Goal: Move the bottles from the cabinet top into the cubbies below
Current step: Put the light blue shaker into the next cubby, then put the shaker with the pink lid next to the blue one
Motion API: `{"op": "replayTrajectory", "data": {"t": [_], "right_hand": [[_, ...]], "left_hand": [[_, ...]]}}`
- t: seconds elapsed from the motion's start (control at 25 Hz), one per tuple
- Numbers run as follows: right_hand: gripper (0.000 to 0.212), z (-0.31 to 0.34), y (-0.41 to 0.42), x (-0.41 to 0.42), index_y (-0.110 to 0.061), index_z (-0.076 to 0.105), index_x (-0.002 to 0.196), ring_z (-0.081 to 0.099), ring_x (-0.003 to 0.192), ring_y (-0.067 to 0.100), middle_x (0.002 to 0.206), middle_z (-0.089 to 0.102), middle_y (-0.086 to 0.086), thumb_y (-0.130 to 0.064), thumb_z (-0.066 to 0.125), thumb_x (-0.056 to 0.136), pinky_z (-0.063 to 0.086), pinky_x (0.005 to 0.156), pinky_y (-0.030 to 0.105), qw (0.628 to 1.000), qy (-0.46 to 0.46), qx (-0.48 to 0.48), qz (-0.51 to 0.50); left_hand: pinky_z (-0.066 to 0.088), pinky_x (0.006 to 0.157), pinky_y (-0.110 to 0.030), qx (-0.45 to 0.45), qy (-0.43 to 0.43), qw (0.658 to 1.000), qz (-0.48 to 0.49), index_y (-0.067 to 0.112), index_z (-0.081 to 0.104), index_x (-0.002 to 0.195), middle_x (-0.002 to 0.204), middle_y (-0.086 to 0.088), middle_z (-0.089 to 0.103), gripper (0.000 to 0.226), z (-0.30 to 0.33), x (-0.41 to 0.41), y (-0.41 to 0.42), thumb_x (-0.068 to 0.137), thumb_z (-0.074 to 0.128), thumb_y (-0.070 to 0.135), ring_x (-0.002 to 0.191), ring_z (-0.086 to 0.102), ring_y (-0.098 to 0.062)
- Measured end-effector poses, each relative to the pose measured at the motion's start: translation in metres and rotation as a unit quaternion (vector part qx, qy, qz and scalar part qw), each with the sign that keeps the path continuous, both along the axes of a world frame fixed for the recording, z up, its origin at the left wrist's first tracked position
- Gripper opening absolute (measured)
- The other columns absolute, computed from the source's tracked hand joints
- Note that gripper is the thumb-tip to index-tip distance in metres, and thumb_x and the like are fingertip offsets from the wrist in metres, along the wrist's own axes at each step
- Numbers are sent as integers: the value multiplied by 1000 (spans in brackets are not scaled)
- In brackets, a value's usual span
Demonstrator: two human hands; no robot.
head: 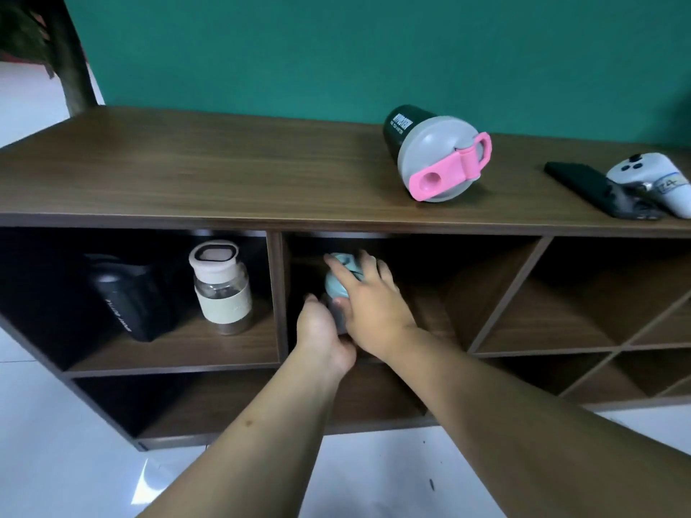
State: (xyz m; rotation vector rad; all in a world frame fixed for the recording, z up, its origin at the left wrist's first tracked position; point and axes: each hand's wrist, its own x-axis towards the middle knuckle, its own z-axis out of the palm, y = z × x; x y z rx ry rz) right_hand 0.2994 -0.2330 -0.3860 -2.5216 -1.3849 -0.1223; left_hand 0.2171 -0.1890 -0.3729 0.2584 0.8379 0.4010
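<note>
Placing step: left hand and right hand both wrapped around blue-lidded bottle, inside middle cubby. Next, likely: release, then fetch pink-capped shaker lying on cabinet top.

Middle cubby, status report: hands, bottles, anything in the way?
Left hand and right hand both on blue-lidded bottle inside middle cubby. Pink-lidded bottle remains on cabinet top. Nothing blocking.

A long dark-brown wood-grain cabinet with open cubbies stood against a flat teal-green wall, on a glossy white tiled floor reflecting light.
</note>
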Motion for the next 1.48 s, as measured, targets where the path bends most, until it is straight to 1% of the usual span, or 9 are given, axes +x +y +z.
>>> {"op": "replayTrajectory", "data": {"t": [0.24,0.4,0.52,0.64,0.76,0.96,1.16,1.28,1.48], "right_hand": [[66,-7,19,22,-50,13,154,4,153,38,165,14,12,-28,45,101,12,124,51,998,65,-1,10],[72,10,1,4,-52,5,155,-1,155,40,169,2,17,-41,48,98,4,124,57,998,56,-22,-6],[49,43,-43,-35,-31,53,141,46,137,34,153,45,12,-34,53,92,37,113,46,999,38,39,4],[24,102,-88,-49,-21,74,105,67,101,22,108,72,-2,-25,61,85,54,88,37,979,-68,189,33],[47,177,-104,-34,-23,64,128,53,123,26,133,58,5,-29,72,82,46,103,38,964,-134,231,11],[96,227,-55,-2,-46,23,153,21,149,35,166,13,13,-60,74,73,35,114,50,993,-72,52,-77],[89,204,2,13,-38,34,144,46,122,39,144,29,13,-60,78,70,49,93,47,987,-88,-27,-132],[77,202,3,7,-32,38,144,51,109,37,134,36,12,-47,74,77,48,84,41,985,-99,0,-138],[79,235,-57,-60,-44,40,139,57,108,31,136,38,2,-56,67,65,50,83,37,985,-47,108,-128]], "left_hand": [[53,110,-45,-15,-30,997,70,24,61,151,128,-12,68,49,-10,8,11,113,39,45,93,68,-23],[49,114,-48,-28,-35,997,58,17,70,129,133,-15,70,48,-9,4,0,112,36,47,106,69,-31],[52,110,-45,-33,-95,995,15,9,71,137,121,-17,78,50,9,-7,-39,112,39,38,118,71,-34],[63,78,-37,9,-87,995,-40,8,74,130,104,-15,83,45,45,-14,-72,110,46,37,96,79,-28],[58,89,-46,95,-55,988,-109,19,76,128,138,-16,74,53,90,-25,-86,105,49,58,123,69,-34],[47,112,-65,101,-150,978,-101,42,61,149,156,-11,48,61,125,-22,-66,102,37,73,143,49,-40],[51,107,-69,93,-135,981,-103,14,71,130,144,-20,63,70,120,-16,-53,102,41,71,134,59,-40],[55,106,-68,116,-152,977,-90,9,71,129,135,-20,74,71,127,-19,-49,103,45,69,127,69,-40],[65,91,-62,145,-130,977,-82,8,70,126,123,-20,79,63,139,-44,-52,104,49,64,104,79,-39]]}}
